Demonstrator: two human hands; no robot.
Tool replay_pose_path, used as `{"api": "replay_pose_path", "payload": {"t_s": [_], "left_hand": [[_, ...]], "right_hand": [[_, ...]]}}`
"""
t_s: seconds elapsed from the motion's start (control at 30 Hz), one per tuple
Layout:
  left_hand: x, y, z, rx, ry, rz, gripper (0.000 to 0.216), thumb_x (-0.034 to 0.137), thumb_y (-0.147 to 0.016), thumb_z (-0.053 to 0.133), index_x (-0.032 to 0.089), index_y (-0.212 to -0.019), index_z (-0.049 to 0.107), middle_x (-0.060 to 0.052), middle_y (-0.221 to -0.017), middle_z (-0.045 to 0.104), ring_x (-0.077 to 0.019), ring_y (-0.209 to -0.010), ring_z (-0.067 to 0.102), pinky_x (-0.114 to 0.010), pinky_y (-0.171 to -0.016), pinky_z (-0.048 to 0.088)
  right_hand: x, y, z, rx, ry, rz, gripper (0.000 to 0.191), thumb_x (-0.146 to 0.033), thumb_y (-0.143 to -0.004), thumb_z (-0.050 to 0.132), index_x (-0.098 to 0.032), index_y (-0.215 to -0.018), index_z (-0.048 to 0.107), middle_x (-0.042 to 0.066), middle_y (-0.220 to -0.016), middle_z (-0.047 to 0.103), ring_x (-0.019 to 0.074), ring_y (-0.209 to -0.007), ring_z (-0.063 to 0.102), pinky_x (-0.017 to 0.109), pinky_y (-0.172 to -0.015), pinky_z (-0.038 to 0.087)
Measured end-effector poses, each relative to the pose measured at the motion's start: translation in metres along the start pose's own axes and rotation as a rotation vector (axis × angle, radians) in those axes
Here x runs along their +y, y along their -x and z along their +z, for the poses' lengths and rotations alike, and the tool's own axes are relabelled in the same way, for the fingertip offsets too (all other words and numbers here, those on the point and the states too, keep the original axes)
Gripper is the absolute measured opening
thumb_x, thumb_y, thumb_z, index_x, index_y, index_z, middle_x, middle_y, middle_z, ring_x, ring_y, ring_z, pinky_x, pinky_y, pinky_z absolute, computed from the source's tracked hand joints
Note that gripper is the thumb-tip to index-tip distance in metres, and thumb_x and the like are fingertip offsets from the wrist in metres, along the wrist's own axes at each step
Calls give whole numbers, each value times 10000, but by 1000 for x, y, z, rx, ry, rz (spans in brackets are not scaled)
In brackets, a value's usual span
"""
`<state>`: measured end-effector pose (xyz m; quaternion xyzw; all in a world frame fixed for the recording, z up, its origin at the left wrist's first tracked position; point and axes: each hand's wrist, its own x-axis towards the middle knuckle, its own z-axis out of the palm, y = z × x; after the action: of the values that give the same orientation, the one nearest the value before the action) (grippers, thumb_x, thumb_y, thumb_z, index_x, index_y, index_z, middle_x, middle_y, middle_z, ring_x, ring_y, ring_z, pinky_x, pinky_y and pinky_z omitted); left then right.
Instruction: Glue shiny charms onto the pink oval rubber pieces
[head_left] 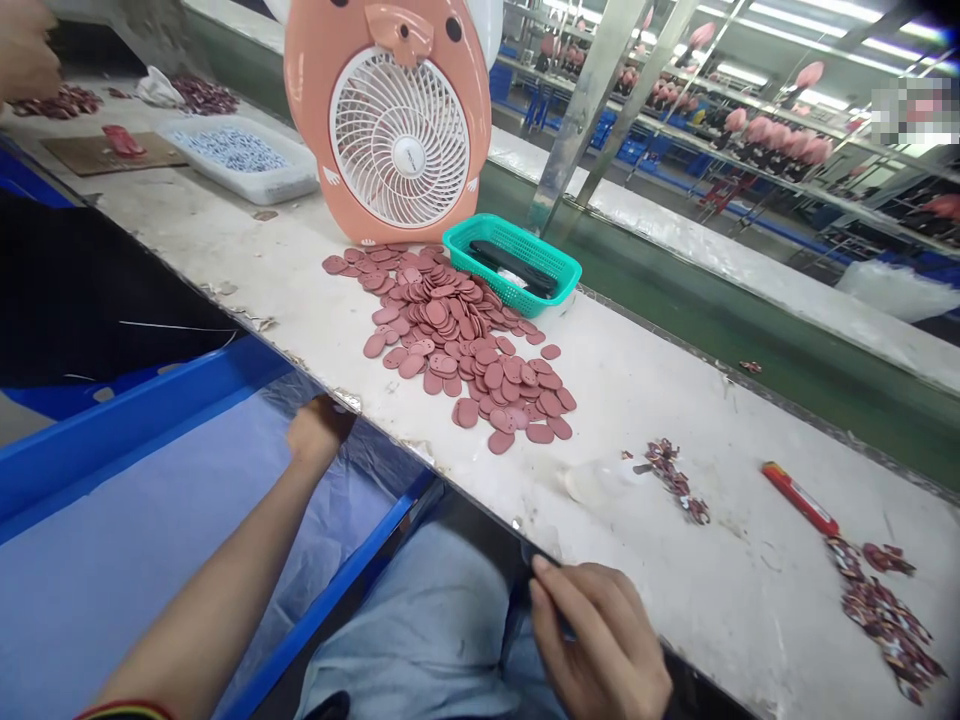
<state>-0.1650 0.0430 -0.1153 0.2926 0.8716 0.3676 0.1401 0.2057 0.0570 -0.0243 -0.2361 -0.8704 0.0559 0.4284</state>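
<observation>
Left hand (pixel 319 430): left of centre frame, at the near edge of the table (pixel 645 400), above the blue bin (pixel 112 440). Knuckles face up and the fingers are tucked under and hidden, so I cannot tell whether they are closed on anything. The forearm runs down to the lower left corner, over the clear sheet lining the bin.

Right hand (pixel 600 645): bottom centre, in front of the person's lap. Fingers (pixel 551 590) are pressed together and bent, with the tips on the table's dark near edge. I cannot tell whether they pinch anything.

The table runs from upper left to lower right. The bin fills the lower left, just below the table edge.

On the table:
- A pile of pink ovals (pixel 465 340) lies centre frame, well apart from both hands.
- A pink fan (pixel 390 120) stands upright behind the pile.
- A green basket (pixel 514 262) sits just right of the fan, holding dark parts, with the pile reaching up to it.
- Small scraps (pixel 675 482) lie right of centre.
- A red pen (pixel 799 497) lies further right, with more scraps (pixel 889 612) beside it at the lower right.
- A white tray (pixel 240 155) of small pieces sits upper left.

Another person's hand (pixel 26 50) is in the upper left corner.
</observation>
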Motion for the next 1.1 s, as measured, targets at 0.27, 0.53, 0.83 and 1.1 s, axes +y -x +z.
{"api": "replay_pose_path", "payload": {"t_s": [0.27, 0.53, 0.83, 1.1], "left_hand": [[40, 67, -20, 533, 96, 402, 436, 470, -878, 635, 189, -1211, 614, -99, -1314, 602, -339, -1291, 512, -454, -1025, 451], [105, 93, -10, -112, -112, 1018, 667, 610, -780, 746, 308, -1366, 642, -111, -1428, 649, -376, -1333, 534, -537, -1196, 58], [99, 157, -12, -170, 451, 539, 144, 362, -893, 685, 350, -916, 827, -33, -831, 827, -265, -822, 737, -469, -934, 488], [127, 199, -20, -517, 1038, -33, 146, 382, -739, 860, 323, -871, 850, -31, -820, 787, -202, -786, 726, -282, -759, 589]], "right_hand": [[35, -2, -11, 117, 68, 682, 745, -503, -853, 722, -202, -1471, 436, 163, -1264, 554, 312, -1035, 546, 520, -890, 465], [44, -37, 4, -33, -4, 735, 533, -629, -835, 677, -171, -1101, 618, 176, -1113, 622, 372, -1057, 492, 599, -942, 391], [5, -25, 1, -5, -506, 706, 311, -510, -977, 499, -241, -1133, 507, 2, -850, 604, 146, -632, 587, 289, -578, 534], [-28, -38, 13, -109, -1143, 911, 309, -336, -805, 780, -221, -994, 565, -47, -728, 577, 72, -549, 498, 173, -499, 440]]}}
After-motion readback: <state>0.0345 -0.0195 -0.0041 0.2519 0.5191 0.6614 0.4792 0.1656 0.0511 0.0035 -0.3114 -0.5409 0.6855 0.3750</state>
